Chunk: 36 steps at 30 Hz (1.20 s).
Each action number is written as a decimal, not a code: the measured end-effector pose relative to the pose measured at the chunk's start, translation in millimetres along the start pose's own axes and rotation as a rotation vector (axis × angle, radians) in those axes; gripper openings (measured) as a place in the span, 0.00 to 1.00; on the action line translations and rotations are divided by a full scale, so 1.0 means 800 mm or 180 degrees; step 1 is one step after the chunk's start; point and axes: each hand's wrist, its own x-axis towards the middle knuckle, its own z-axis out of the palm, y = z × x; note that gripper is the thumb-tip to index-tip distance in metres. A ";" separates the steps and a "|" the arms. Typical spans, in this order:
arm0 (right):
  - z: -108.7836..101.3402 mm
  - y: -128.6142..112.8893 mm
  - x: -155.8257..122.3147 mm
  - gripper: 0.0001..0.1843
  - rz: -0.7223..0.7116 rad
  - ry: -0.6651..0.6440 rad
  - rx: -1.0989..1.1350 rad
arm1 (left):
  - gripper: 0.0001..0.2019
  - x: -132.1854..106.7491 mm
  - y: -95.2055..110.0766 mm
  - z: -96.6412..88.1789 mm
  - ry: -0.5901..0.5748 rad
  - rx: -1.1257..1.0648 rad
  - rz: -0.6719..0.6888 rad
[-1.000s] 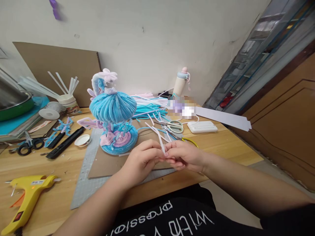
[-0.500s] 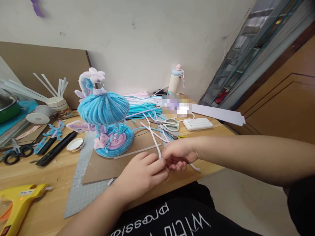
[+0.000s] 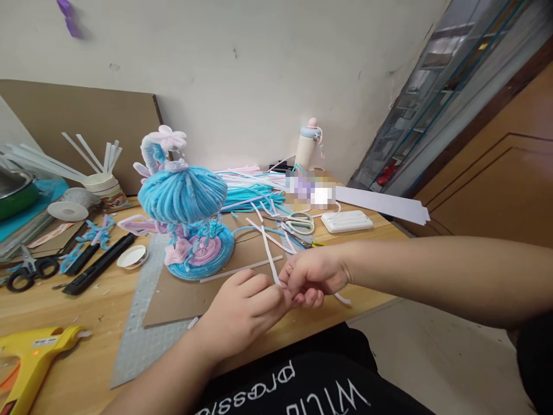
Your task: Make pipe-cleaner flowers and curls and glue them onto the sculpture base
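Right forearm (image 3: 436,280) raised since a second ago, left hand (image 3: 246,305) and right hand (image 3: 311,276) pinch a white strip (image 3: 269,256) over the near table edge (image 3: 306,323), seemingly working its end, the next move needing steady pressure.

Left arm (image 3: 181,363): rises from the bottom of my view, slanting forward and to the right.
Left wrist (image 3: 211,340): almost straight.
Left hand (image 3: 248,305): back facing up, knuckles bent, fingers gathered in a pinch toward the right.
Right arm (image 3: 423,276): bare, reaching across from my right, nearly level.
Right wrist (image 3: 347,270): bent, tipping the hand downward.
Right hand (image 3: 310,278): thumb side up, lower fingers (image 3: 314,297) curled under.
Both hands: close together before me, tips meeting.
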 end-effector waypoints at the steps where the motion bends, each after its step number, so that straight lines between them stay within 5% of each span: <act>1: 0.002 0.002 -0.003 0.01 -0.0216 -0.0083 0.0033 | 0.10 -0.002 -0.001 0.001 0.0114 -0.0141 -0.0081; 9: 0.020 0.019 -0.004 0.06 -0.1974 0.0244 -0.0422 | 0.06 0.000 0.003 0.008 0.1183 -0.1800 -0.1156; 16: 0.030 0.043 0.027 0.07 -0.3478 0.1145 -0.0516 | 0.12 0.014 0.009 0.024 0.1913 -0.3400 -0.2296; 22: 0.020 0.053 0.030 0.02 -0.4165 0.2170 -0.1425 | 0.14 0.036 0.029 0.045 0.2246 -0.5204 -0.3377; 27: 0.000 0.056 0.028 0.03 -0.4274 0.2736 -0.1978 | 0.14 0.054 0.039 0.052 0.2190 -0.6242 -0.4166; 31: -0.016 0.059 0.028 0.05 -0.3476 0.1893 -0.0584 | 0.12 0.060 0.035 0.049 0.1945 -0.6304 -0.4239; 33: -0.020 0.059 0.023 0.06 -0.3100 0.1414 -0.0051 | 0.12 0.060 0.029 0.047 0.1734 -0.5946 -0.4183; 36: -0.020 0.058 0.010 0.07 -0.2808 0.1222 0.0264 | 0.11 0.058 0.017 0.043 0.1319 -0.5036 -0.3892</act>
